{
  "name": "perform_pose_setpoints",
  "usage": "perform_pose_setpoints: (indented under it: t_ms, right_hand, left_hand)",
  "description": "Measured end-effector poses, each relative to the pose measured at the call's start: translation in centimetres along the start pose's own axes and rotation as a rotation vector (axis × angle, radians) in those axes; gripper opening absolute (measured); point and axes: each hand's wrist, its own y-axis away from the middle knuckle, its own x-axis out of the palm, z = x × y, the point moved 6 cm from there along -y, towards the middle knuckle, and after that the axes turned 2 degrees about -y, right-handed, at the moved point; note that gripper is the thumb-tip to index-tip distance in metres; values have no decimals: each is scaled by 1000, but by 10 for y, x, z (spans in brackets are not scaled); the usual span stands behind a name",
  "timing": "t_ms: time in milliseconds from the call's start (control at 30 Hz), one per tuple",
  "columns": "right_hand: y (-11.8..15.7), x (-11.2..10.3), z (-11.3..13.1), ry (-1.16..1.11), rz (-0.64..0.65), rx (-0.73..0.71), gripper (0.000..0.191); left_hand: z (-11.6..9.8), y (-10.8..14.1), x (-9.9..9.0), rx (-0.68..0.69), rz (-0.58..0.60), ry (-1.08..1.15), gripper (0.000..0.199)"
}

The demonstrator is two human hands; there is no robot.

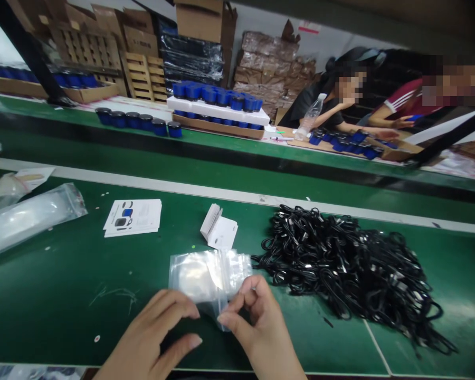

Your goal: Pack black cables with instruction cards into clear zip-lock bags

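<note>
Left hand (pixel 148 335) beside clear zip bag (pixel 206 277) | right hand (pixel 259 322) pinching it

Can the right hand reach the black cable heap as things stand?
Probably yes: the right hand sits beside the heap of coiled black cables, with no object between them, though its fingers pinch the clear plastic zip bag.

Behind the long green desk (pixel 237 174), wooden pallets (pixel 142 76) lean upright among stacked cardboard cartons (pixel 198 21). Black plastic-wrapped bundles (pixel 192 60) stand beside them, and brown paper-wrapped stacks (pixel 271 66) rise against a pale wall (pixel 257 31). A black metal post (pixel 26 53) slants across the left of the view.
</note>
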Motion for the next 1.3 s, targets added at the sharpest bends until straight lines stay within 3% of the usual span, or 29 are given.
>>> perform_pose_setpoints:
  t_ms: [133,267,500,633,733,833,933,1100,1300]
  right_hand:
    - [3,11,0,70,19,-26,39]
    - [6,21,-1,135,12,-95,38]
    - [9,26,-1,239,54,-52,40]
    - [10,25,7,370,162,-138,27]
    - [14,27,16,514,283,-251,15]
    - [16,31,21,588,347,-301,21]
    - [18,36,21,660,317,-386,27]
    - [29,44,23,869,166,-698,23]
    - [32,50,19,1127,65,-783,23]
  left_hand:
    - [-9,-4,-11,-63,-84,57,11]
    - [-21,-2,-8,-147,-111,164,19]
    - [-14,1,4,-269,14,365,32]
    - [-14,0,2,-227,-4,319,34]
    - [-20,-1,0,-95,-74,174,24]
    - [-27,1,-1,57,-158,-16,19]
    - [-28,3,1,85,-211,-122,17]
    - [-21,5,4,0,-221,-199,22]
    - [-28,9,6,128,-253,-243,25]
